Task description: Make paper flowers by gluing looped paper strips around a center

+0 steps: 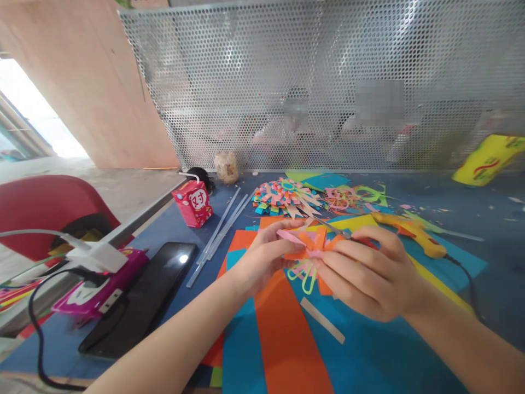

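My left hand and my right hand meet over the middle of the table, both closed on a small orange and pink paper craft piece with green loops hanging below it. The left fingers pinch its left edge, the right fingers grip its right side. Under the hands lie orange and blue paper sheets. A finished multicoloured paper flower sits farther back, with pink and green paper cuttings beside it.
A yellow glue gun with its black cord lies right of my hands. At left are a red drink carton, clear glue sticks, a black phone and a white plug on a magenta box. A perforated metal screen backs the table.
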Demonstrator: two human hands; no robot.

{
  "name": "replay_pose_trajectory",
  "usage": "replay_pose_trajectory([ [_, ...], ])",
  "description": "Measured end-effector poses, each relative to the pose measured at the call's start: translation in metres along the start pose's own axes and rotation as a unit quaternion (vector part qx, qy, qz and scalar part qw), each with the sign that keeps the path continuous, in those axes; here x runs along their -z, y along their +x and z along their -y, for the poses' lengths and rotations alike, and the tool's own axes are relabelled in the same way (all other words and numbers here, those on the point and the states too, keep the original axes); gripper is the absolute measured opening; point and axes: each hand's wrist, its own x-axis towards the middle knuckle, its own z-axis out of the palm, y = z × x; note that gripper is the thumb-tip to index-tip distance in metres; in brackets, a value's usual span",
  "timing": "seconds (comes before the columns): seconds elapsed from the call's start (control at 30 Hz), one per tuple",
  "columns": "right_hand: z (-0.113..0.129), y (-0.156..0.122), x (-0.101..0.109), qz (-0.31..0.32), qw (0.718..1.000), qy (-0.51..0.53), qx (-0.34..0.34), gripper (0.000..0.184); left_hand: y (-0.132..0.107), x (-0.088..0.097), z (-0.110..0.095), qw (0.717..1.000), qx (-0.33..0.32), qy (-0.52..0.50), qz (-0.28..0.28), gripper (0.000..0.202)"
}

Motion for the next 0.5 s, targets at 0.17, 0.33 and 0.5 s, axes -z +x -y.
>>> replay_pose_trajectory([
  [0.17,-0.0001,0.0009,0.0000,-0.001,1.000,-0.007,0.002,0.010,-0.0004,-0.0017,-0.0029,1.000,0.007,-0.008,-0.019,0.036],
  [0.33,0.0003,0.0017,0.0011,0.008,1.000,-0.016,0.005,0.013,-0.0013,-0.0021,-0.0037,1.000,0.008,-0.003,-0.023,0.036],
  [0.5,0.0006,0.0010,0.0015,0.004,1.000,-0.013,0.006,0.013,-0.0015,-0.0022,-0.0031,1.000,0.012,0.012,-0.018,0.038],
])
